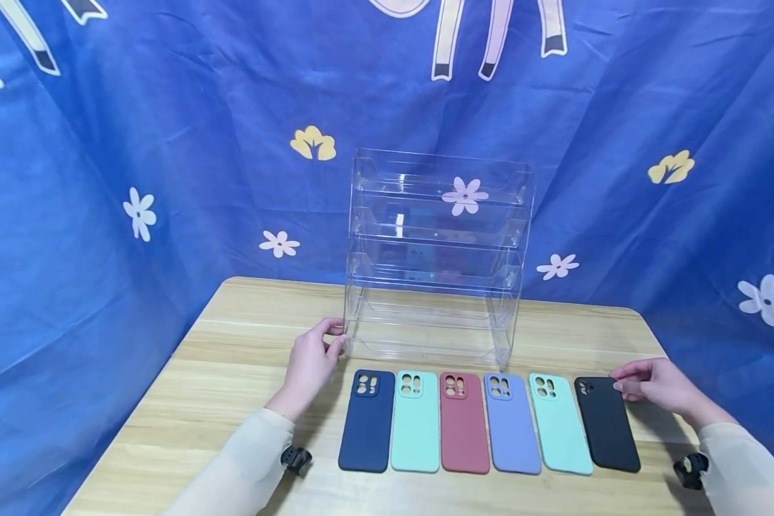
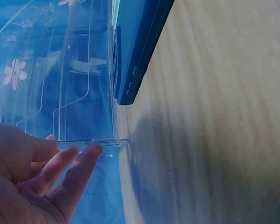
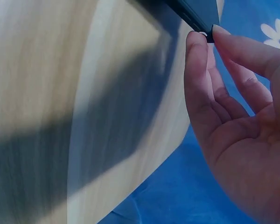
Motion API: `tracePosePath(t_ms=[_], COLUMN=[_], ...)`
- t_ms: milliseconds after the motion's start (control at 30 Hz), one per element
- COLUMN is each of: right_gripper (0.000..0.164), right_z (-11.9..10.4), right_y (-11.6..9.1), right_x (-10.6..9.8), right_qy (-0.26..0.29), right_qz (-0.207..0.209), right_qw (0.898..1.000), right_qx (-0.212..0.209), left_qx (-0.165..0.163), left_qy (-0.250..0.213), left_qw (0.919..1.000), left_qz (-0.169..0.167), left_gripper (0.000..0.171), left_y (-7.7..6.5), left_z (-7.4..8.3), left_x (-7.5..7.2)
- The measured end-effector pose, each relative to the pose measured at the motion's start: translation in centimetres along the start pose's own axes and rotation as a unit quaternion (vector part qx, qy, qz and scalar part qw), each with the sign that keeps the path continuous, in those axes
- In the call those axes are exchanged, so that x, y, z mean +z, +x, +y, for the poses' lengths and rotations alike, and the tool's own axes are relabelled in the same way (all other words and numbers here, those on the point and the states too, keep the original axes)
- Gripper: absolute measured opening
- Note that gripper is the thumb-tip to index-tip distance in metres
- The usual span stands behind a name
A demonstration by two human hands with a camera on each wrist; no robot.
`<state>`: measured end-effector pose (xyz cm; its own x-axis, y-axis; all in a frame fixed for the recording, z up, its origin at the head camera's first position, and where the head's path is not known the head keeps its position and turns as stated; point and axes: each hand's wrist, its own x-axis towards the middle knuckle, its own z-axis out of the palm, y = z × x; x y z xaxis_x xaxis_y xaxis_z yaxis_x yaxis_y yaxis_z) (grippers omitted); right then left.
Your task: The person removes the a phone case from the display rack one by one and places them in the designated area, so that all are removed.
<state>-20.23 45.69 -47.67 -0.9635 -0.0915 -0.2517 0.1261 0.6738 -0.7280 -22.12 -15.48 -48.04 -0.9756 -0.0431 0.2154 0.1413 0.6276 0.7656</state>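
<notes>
On the table, a clear plastic tiered display rack stands behind a row of phone cases. At the rack's lower left side is my left hand, its fingertips touching the clear side panel. My right hand pinches the upper right corner of the black phone case, at the row's right end. In the right wrist view, thumb and finger meet at that corner of the black case. The others are a navy case, mint cases, a dark red case and a lavender case.
The wood-grain table has its back edge close to a blue patterned curtain, which also hangs along both sides. The rack's tiers hold nothing visible. Dark wrist devices sit on both sleeves.
</notes>
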Motion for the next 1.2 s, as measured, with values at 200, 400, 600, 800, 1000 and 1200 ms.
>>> tracePosePath(t_ms=[200, 400, 600, 800, 1000, 1200], right_gripper=[0.028, 0.026, 0.019, 0.014, 0.017, 0.032], right_z=[0.3, 0.3, 0.3, -0.2, -1.8, -5.2], right_y=[0.3, 0.1, -0.4, -0.4, -0.6, -1.5], right_x=[0.6, 1.1, 1.6, 1.7, 2.9, 4.8], right_qy=[-0.013, -0.032, -0.050, -0.107, -0.169, -0.203], right_qz=[0.012, 0.027, 0.045, 0.071, 0.138, 0.210], right_qw=[1.000, 0.999, 0.998, 0.992, 0.975, 0.956], right_qx=[0.004, 0.007, -0.003, 0.000, -0.026, -0.018], left_qx=[-0.001, 0.000, 0.004, 0.010, -0.004, -0.026], left_qy=[0.000, 0.000, 0.000, 0.003, -0.013, -0.028], left_qw=[1.0000, 1.0000, 0.9999, 0.9999, 0.9999, 0.9990], left_qz=[0.002, 0.003, 0.010, 0.009, -0.004, -0.022], left_gripper=[0.033, 0.033, 0.033, 0.032, 0.032, 0.036], left_y=[0.0, -0.1, -0.1, 0.1, 0.2, -0.1], left_z=[0.1, 0.2, 0.2, 0.4, 0.2, -0.2], left_x=[0.0, -0.2, -0.3, -0.4, -0.4, -0.6])
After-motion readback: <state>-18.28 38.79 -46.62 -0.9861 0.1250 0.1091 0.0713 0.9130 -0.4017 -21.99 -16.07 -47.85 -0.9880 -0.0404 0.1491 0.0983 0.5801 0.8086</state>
